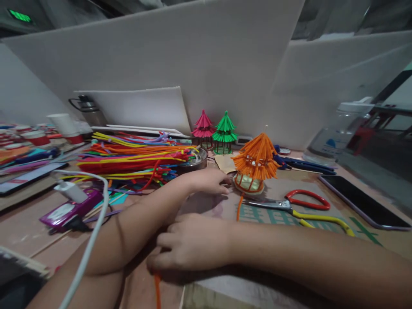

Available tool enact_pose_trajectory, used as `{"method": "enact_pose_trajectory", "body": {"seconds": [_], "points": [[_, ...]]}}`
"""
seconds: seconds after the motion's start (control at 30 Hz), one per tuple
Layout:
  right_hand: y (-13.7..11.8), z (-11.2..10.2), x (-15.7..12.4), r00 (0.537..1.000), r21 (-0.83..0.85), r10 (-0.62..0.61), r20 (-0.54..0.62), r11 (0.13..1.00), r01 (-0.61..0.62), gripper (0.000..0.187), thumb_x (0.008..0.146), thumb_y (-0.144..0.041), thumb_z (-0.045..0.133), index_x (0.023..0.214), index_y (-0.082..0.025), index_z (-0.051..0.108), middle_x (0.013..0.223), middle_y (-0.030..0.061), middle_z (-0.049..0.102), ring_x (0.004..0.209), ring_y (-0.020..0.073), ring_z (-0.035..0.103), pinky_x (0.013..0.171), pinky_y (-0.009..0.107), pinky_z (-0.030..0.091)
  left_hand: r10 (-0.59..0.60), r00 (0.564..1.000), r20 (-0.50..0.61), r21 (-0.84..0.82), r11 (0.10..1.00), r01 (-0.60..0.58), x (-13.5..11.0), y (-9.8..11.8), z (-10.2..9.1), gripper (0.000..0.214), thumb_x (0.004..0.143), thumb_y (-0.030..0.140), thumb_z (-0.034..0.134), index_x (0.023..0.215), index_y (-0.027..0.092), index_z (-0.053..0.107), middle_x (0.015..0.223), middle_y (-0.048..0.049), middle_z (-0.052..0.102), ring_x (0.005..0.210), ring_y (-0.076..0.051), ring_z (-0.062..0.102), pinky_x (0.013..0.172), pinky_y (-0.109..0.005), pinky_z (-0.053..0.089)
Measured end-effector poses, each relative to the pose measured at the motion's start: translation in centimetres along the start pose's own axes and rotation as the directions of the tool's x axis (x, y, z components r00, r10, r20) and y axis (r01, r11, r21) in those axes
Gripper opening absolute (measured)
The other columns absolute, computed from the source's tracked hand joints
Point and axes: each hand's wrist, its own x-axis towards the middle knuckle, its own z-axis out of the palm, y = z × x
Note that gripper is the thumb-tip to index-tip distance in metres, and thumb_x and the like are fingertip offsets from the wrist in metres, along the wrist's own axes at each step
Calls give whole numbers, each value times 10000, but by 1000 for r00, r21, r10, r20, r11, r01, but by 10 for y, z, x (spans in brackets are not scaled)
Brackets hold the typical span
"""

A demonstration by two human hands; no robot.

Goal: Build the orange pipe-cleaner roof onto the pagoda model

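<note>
My left hand (210, 182) reaches across the table, its fingertips close beside the base of a small model pavilion (255, 159) with a tiered orange pipe-cleaner roof. The thumb stands apart from the fingers, and nothing shows in that hand; whether it touches the base I cannot tell. Nearer to me, my right hand (193, 242) crosses in front of the left arm with curled fingers. An orange pipe cleaner (157, 289) hangs out below those fingers. Another short orange piece (240, 208) lies below the pavilion's base, beside pliers-like cutters (291, 206) with red and yellow handles.
Bundles of coloured pipe cleaners (138, 159) lie at the left, partly over a metal bowl (201, 159). Pink (203, 128) and green (224, 133) pavilions stand behind. A phone (363, 199) and a plastic jug (336, 133) are right; a white cable (96, 231) crosses my left arm.
</note>
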Motion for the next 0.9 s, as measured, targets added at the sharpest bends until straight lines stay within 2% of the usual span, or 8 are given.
{"method": "enact_pose_trajectory", "body": {"seconds": [0.17,0.33,0.4,0.47,0.53,0.6,0.7,0.9], "points": [[-1,5,19,991,-63,-135,-1,989,135,225,968,-174,493,999,-135,712,999,71,674,790,209,619,669,349,442,20,1000,-16,-6,1000,-20,1,-3,2,326,837,345,641,1109,182,718,1129,-90,744,972,-238,675,798,-266,467],[7,-4,-31,970,-56,204,-130,976,-212,139,905,-162,516,896,-133,652,827,61,670,722,195,568,636,325,415,5,1000,-30,-42,999,-6,-2,-3,-1,297,810,317,645,1067,199,735,1034,-55,769,866,-210,683,726,-249,467],[7,-10,-65,865,103,482,-141,876,-471,92,857,-148,535,835,-171,621,742,30,655,664,165,555,606,287,399,-17,998,-62,-58,998,13,-4,-1,-6,276,816,288,621,1046,196,744,997,-54,774,849,-208,683,710,-250,463],[5,-13,-100,676,358,729,-114,664,-656,71,841,-147,531,828,-190,586,702,-1,630,611,134,540,584,251,394,-27,995,-97,-82,996,19,-6,3,-12,258,844,262,570,1010,185,752,961,-55,776,847,-204,687,707,-250,463],[2,-13,-131,473,635,880,-38,387,-668,33,866,-196,510,842,-203,532,681,-20,601,578,122,539,551,232,398,-12,994,-109,-120,993,-1,-8,11,-17,278,884,256,505,976,174,753,909,-45,774,807,-185,694,684,-241,469],[0,-12,-154,330,827,941,78,124,-548,71,885,-267,509,853,-214,475,650,-36,586,527,114,527,500,220,387,20,993,-118,-181,983,-41,-9,21,-19,303,916,294,477,996,178,745,879,-27,772,776,-163,700,680,-228,484],[-1,-9,-169,266,921,945,188,-76,-381,138,874,-317,546,864,-217,452,624,-50,598,466,94,497,454,203,359,-20,976,-217,-464,882,-85,-5,39,-12,295,859,340,591,1075,192,726,991,-29,772,883,-181,699,776,-254,505],[-4,-2,-167,304,938,924,234,-133,-319,152,820,-287,612,843,-196,493,638,-55,613,449,63,481,430,173,349,-104,952,-289,-614,783,-101,5,58,11,212,845,330,586,840,167,721,803,-20,728,723,-158,640,665,-253,479]]}}
